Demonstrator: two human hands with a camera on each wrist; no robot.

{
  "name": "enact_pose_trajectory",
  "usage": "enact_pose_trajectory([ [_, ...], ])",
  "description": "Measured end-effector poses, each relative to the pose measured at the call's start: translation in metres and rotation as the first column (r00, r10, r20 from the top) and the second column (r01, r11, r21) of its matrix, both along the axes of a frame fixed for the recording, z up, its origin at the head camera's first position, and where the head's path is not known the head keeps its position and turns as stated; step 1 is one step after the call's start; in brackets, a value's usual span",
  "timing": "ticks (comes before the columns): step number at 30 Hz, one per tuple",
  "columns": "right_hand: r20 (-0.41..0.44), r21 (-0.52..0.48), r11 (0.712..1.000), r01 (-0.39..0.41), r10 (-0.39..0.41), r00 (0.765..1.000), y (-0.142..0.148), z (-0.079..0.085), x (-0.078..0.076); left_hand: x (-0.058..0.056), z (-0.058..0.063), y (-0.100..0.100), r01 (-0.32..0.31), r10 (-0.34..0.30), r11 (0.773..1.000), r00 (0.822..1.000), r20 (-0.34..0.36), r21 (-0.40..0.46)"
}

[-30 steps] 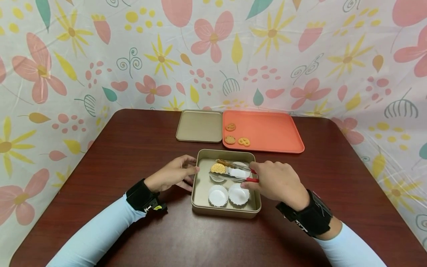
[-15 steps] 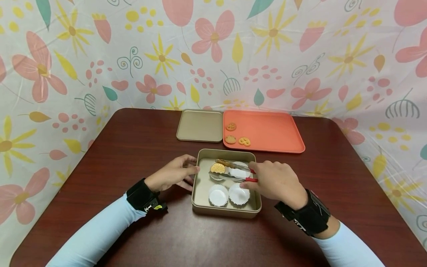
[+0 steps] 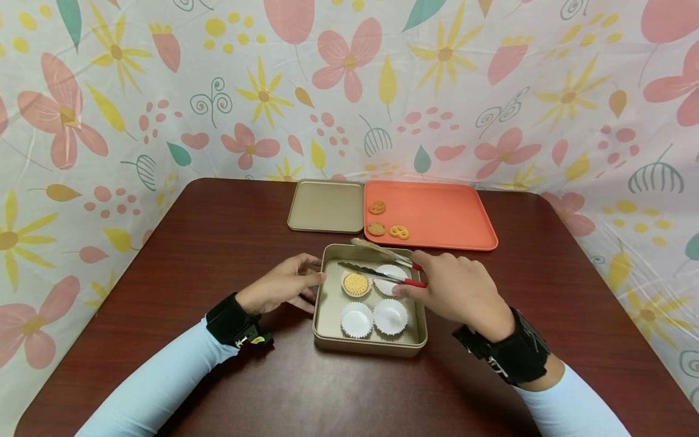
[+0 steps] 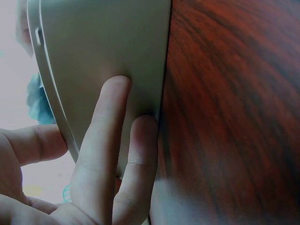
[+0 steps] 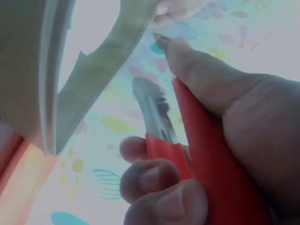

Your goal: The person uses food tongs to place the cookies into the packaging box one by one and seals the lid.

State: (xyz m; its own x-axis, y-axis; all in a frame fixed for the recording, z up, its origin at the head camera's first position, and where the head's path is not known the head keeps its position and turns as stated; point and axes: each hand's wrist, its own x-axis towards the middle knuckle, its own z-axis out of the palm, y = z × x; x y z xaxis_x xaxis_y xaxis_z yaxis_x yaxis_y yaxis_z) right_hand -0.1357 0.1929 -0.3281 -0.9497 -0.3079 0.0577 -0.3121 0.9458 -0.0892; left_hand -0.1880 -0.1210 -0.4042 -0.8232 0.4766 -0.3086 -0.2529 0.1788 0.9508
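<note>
In the head view, a rectangular gold tin point(image 3: 368, 348) stands at the middle of the table. Inside it are several white fluted paper cups point(image 3: 391, 317); a round yellow cookie point(image 3: 356, 284) sits in the back left one. My left hand point(image 3: 286, 282) touches the tin's left wall. Its straight fingers point(image 4: 96, 140) lie flat on the outside, and the thumb is at the rim. With my right hand point(image 3: 459, 288) I grip red-handled metal tongs point(image 3: 416, 283) over the tin. Their tips are apart, with nothing between them, above and behind the cookie.
Behind the tin lies an orange tray point(image 3: 448, 212) bearing a pretzel-shaped cookie point(image 3: 399, 232), a speckled round cookie point(image 3: 376, 229) and another round cookie point(image 3: 377, 207). A flat gold lid point(image 3: 326, 206) adjoins it on the left. Patterned cloth point(image 3: 349, 103) hangs behind the table.
The tongs have opened wider and risen up and back from the yellow cookie, which is released in its paper cup. My left hand stays in place.
</note>
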Motion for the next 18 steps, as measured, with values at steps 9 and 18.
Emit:
enact_pose_trajectory([
  [9,-0.026,-0.078,0.995,0.063,-0.065,0.998,0.009,0.012,-0.01,0.0,0.0,0.0,0.0,0.0,1.0,1.0,0.002,0.002],
  [18,0.003,-0.116,0.985,0.13,-0.131,0.991,0.026,0.01,-0.03,0.0,0.0,0.0,0.003,-0.003,1.0,1.0,0.002,0.006],
])
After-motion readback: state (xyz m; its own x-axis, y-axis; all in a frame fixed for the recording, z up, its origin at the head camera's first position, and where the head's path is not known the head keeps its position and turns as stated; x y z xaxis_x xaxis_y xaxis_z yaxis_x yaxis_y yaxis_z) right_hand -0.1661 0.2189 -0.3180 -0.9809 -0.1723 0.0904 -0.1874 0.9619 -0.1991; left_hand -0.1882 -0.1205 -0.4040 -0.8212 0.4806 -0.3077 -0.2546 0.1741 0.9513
